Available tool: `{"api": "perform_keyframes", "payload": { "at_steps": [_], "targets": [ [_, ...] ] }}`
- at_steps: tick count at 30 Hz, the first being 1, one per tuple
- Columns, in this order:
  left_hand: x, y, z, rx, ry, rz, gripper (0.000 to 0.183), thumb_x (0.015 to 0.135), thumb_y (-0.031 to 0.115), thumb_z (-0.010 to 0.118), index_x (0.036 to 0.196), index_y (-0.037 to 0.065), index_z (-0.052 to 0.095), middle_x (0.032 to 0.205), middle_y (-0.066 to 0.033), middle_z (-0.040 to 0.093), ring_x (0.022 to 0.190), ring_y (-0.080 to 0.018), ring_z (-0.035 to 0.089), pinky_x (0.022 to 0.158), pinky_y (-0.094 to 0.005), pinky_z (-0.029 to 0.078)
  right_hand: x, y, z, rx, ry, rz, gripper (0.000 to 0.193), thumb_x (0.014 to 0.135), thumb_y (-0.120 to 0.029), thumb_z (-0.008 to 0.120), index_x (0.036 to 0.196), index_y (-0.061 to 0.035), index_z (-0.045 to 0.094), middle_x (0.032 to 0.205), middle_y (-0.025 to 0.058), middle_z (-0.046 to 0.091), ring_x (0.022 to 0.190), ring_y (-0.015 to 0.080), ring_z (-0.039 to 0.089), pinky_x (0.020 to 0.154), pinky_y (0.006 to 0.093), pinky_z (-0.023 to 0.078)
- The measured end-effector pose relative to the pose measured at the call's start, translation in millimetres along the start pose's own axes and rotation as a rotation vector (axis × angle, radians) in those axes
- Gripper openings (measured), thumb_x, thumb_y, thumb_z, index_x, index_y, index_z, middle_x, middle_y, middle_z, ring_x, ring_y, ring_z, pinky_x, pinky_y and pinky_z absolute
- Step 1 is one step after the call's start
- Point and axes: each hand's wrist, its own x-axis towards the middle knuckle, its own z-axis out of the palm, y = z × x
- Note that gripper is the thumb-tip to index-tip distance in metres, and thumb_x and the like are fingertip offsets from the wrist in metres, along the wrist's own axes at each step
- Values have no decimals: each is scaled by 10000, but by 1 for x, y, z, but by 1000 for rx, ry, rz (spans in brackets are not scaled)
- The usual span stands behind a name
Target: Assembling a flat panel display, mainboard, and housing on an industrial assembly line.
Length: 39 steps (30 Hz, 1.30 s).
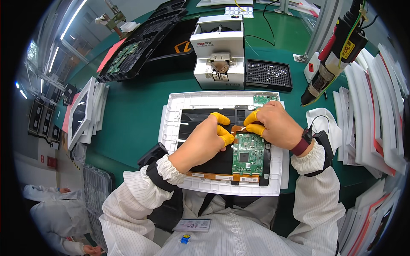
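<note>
Both my hands wear yellow finger cots and work at the upper edge of a green circuit board [249, 152] set in a white display housing [184, 187]. An orange flex cable [237, 128] runs along that edge. My left hand [204, 138] is bent over the black panel [192, 131], its fingertips apart and the lower one touching the cable's left side. The thumb and finger of my right hand [275, 123] close in a pinch at the cable, partly covering it. Another orange flex strip [209, 176] lies along the bottom of the panel.
Behind the housing stands a white screw feeder [218, 47], with a black perforated screw tray [269, 74] beside it. An electric screwdriver [326, 68] hangs at the right. Stacked white panels [369, 106] line the right; black trays [139, 51] stand back left. Another person [57, 213] is lower left.
</note>
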Motion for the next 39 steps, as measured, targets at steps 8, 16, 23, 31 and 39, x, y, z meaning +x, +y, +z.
{"api": "perform_keyframes", "payload": {
  "at_steps": [8,16,23,31,39],
  "targets": [
    [-1,2,0,20,8,5,418,894,22,623,1256,-80,442,964,-127,664,754,-132,638,678,-235,531,-19,-14,1,-113,137,-285,210,659,0,752,865,-34,728,1095,87,572,1066,292,491,945,415,387],
    [2,-3,1,5,14,25,406,892,15,625,1248,-69,449,979,-137,653,753,-137,636,685,-243,530,-25,-18,8,-166,128,-293,130,617,-27,723,745,-10,737,1201,133,559,1159,309,477,1038,459,335],
    [5,-9,0,50,-5,65,399,873,-41,582,1243,-81,438,1006,-163,642,765,-154,637,705,-251,530,-27,-28,7,-231,90,-292,89,646,-57,725,724,-14,733,1258,134,536,1215,297,462,1077,487,310],
    [0,2,-2,17,-13,25,397,879,-26,584,1241,-81,433,997,-158,645,757,-148,637,700,-254,534,-26,-36,11,-348,89,-298,102,694,-91,693,762,-26,732,1303,129,518,1253,296,445,1088,498,298],
    [0,1,0,-19,-15,3,388,899,5,604,1246,-59,443,982,-142,643,758,-148,641,687,-247,537,-25,-19,3,-200,214,-275,113,612,-29,718,723,-11,725,1307,138,516,1266,318,432,1092,501,295]
  ]
}}
